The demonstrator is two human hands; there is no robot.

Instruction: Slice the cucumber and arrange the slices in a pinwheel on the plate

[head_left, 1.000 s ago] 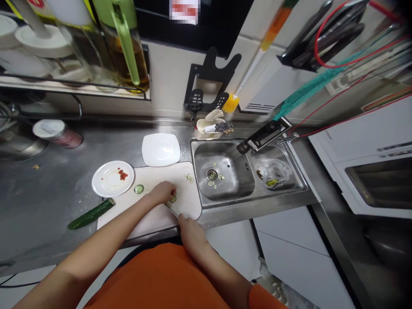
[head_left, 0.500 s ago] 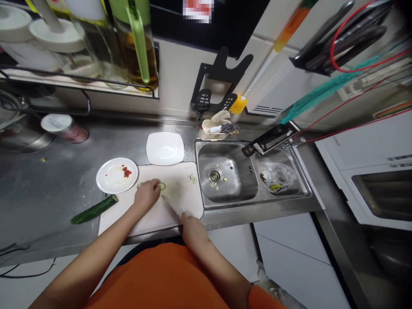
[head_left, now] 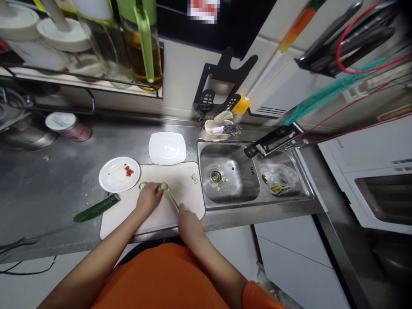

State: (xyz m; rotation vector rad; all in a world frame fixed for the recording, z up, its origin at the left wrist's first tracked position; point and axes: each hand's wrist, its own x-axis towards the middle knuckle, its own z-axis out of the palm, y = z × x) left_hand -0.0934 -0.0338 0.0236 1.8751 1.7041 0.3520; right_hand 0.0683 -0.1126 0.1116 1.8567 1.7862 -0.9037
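My left hand [head_left: 149, 198] is closed around a piece of cucumber [head_left: 164, 186] whose pale cut end shows past the fingers; its other end peeks out on the left. My right hand [head_left: 189, 221] grips a knife [head_left: 173, 200], its blade tip reaching to the cut end of the cucumber. Both hands are over the white cutting board [head_left: 188, 206]. Thin green peel strips [head_left: 194, 178] lie near the board's upper right corner. A longer piece of cucumber [head_left: 97, 207] rests at the board's left edge, partly on the counter.
Behind the board stands a white square plate [head_left: 167, 148]; a round plate [head_left: 111, 183] with red bits overlaps its left corner. To the right, the steel sink [head_left: 236, 189] holds several cucumber slices, with a clear plastic bag [head_left: 286, 174] in its smaller basin. A can [head_left: 69, 126] stands farther left.
The knife has moved left and up to the cucumber's cut end, which now shows more fully. My left hand stays closed in nearly the same spot. The view has shifted slightly.
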